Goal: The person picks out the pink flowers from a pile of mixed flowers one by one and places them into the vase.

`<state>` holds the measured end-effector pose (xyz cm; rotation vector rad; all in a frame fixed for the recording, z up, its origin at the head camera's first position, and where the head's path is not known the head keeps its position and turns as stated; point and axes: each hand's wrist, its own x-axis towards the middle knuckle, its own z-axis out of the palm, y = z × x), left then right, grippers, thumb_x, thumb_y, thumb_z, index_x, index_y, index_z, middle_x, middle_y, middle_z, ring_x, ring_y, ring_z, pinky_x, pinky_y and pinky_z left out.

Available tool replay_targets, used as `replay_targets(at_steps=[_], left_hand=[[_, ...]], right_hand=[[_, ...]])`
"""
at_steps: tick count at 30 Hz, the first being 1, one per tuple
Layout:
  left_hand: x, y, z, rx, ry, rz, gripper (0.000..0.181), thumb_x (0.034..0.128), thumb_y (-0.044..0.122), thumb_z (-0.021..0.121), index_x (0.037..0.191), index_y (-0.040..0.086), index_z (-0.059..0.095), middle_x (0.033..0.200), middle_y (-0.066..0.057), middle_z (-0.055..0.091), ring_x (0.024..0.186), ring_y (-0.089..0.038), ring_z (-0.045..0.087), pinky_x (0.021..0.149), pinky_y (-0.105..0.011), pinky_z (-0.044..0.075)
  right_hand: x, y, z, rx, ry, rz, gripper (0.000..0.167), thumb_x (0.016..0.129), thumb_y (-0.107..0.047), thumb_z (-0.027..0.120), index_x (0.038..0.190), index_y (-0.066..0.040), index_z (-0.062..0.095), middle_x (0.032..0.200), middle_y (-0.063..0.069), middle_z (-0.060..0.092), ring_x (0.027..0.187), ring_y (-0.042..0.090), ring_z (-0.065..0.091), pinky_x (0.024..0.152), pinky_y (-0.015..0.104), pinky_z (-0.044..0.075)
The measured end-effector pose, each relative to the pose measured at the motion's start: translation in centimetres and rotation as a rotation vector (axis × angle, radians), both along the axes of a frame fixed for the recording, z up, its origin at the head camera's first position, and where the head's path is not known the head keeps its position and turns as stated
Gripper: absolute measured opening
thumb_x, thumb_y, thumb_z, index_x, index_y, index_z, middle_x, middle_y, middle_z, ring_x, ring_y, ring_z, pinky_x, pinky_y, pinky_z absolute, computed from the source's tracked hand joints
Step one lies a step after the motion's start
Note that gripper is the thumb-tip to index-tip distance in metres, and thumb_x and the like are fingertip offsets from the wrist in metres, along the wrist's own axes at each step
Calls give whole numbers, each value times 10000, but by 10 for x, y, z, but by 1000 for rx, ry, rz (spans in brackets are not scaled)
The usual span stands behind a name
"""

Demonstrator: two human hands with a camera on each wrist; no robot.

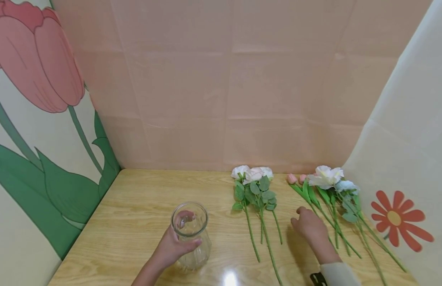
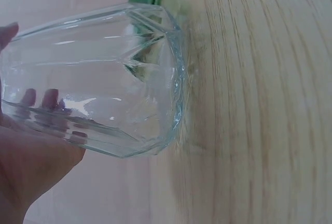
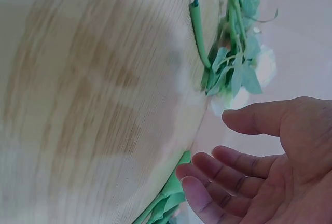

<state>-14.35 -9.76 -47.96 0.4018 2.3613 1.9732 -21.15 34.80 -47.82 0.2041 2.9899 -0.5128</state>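
My left hand (image 1: 170, 247) grips a clear glass vase (image 1: 197, 254) round its neck; in the left wrist view the fingers show through the glass vase (image 2: 104, 79). My right hand (image 1: 311, 228) is over the table between two groups of flowers and holds nothing. In the right wrist view the fingers of the right hand (image 3: 249, 167) are spread and slightly bent, with the thumb apart. Left of it lie white and pale pink roses (image 1: 254, 174) with green stems. Beside it on the right are pink tulips (image 1: 292, 179), a large white flower (image 1: 326, 177) and a pale blue flower (image 1: 346, 186).
The wooden table (image 1: 135, 214) reaches back to a pinkish hanging sheet (image 1: 221, 87). A sheet with a large printed tulip (image 1: 38, 59) hangs at the left. On the right hangs a pale sheet with a printed red flower (image 1: 394, 218). Stems point towards the front edge.
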Motion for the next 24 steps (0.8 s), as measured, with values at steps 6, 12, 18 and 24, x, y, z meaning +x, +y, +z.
replay_targets(at_steps=[6, 12, 18, 24], left_hand=[[1, 0, 1, 2, 3, 2, 699, 768, 197, 868, 1354, 257, 491, 1415, -96, 519, 1362, -492, 406, 982, -776, 370], [0, -1, 1, 20, -1, -31, 698, 784, 172, 853, 1364, 220, 467, 1433, -135, 494, 1341, -487, 430, 991, -745, 395], [-1, -1, -1, 21, 4, -39, 703, 786, 183, 849, 1369, 217, 459, 1439, -131, 488, 1356, -495, 411, 998, -775, 360], [-1, -1, -1, 20, 10, -26, 698, 784, 185, 853, 1370, 226, 475, 1436, -121, 496, 1374, -510, 384, 983, -809, 339]], right_hand=[[-1, 11, -1, 3, -41, -22, 514, 993, -271, 567, 1323, 118, 506, 1237, 327, 605, 944, 428, 643, 698, 520, 536], [-4, 21, -2, 20, -36, -25, 513, 985, -258, 557, 1315, 132, 505, 1253, 347, 587, 1041, 500, 609, 784, 560, 529], [-7, 31, -3, 17, -19, -17, 515, 976, -242, 565, 1292, 159, 498, 1224, 362, 587, 1022, 510, 605, 786, 569, 525], [-10, 42, -6, 4, -43, -44, 538, 970, -238, 552, 1334, 151, 474, 1287, 379, 546, 1068, 545, 573, 781, 593, 519]])
